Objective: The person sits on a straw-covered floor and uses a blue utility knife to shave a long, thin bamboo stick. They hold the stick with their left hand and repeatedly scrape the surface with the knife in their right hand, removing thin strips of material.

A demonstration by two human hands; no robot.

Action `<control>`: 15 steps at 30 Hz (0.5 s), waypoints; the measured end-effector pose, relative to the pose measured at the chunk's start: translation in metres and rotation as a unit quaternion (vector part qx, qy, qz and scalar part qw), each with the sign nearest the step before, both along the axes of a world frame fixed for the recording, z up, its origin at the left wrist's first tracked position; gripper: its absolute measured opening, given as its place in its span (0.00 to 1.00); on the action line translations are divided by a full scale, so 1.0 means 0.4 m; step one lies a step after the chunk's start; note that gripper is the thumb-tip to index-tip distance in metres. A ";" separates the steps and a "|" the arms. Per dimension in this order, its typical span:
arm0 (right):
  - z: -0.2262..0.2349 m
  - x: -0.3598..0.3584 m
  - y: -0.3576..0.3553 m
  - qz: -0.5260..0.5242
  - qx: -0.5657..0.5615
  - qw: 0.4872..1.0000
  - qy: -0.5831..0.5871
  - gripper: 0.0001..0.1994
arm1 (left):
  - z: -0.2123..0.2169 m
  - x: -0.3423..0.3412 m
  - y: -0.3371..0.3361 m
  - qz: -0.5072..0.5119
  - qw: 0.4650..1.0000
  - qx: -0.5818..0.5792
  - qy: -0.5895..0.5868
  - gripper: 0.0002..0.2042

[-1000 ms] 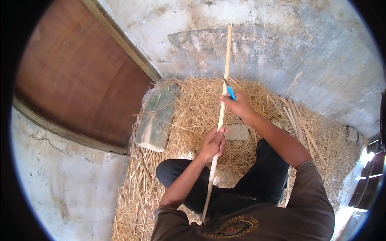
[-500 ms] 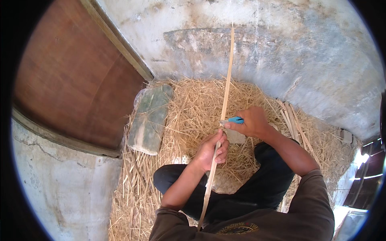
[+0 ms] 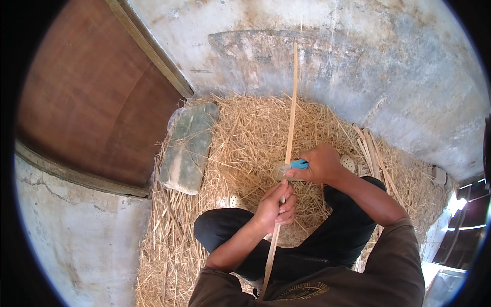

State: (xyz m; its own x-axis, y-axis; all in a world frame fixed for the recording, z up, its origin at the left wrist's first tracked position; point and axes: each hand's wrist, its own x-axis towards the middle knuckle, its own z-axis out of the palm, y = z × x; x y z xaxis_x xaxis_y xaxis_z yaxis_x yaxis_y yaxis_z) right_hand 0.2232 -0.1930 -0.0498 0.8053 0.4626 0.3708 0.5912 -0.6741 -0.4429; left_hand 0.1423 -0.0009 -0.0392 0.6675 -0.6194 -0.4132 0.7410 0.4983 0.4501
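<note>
One blue knife (image 3: 299, 164) now nearer left hand (image 3: 275, 209)

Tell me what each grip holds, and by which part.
The left grip holds the pale strip partway along its length; the right grip holds the blue-handled knife by its handle.

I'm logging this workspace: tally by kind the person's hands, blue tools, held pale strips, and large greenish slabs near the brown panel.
Hands: 2, left hand and right hand
Blue tool: 1
Pale strip: 1
Large greenish slab: 1
Total: 5
</note>
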 end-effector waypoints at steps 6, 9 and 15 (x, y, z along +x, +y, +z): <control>-0.002 0.038 -0.009 0.015 -0.015 0.999 -0.034 0.34 | -0.002 0.000 0.000 -0.004 0.999 -0.040 0.022 0.17; 0.012 0.050 -0.015 -0.007 -0.036 0.997 -0.070 0.35 | 0.004 0.000 -0.005 -0.006 0.998 -0.049 0.024 0.17; 0.016 0.112 -0.096 -0.074 -0.038 0.992 -0.098 0.37 | 0.017 -0.052 -0.022 -0.038 0.997 -0.070 0.006 0.17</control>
State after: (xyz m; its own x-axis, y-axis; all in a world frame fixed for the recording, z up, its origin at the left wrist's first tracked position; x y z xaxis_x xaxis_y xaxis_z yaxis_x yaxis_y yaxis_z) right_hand 0.2679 -0.2313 -0.0433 0.7824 0.3778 0.4951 0.5534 -0.7864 -0.2745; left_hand 0.1215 -0.0095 -0.0324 0.6113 -0.7206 -0.3272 0.7845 0.4972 0.3707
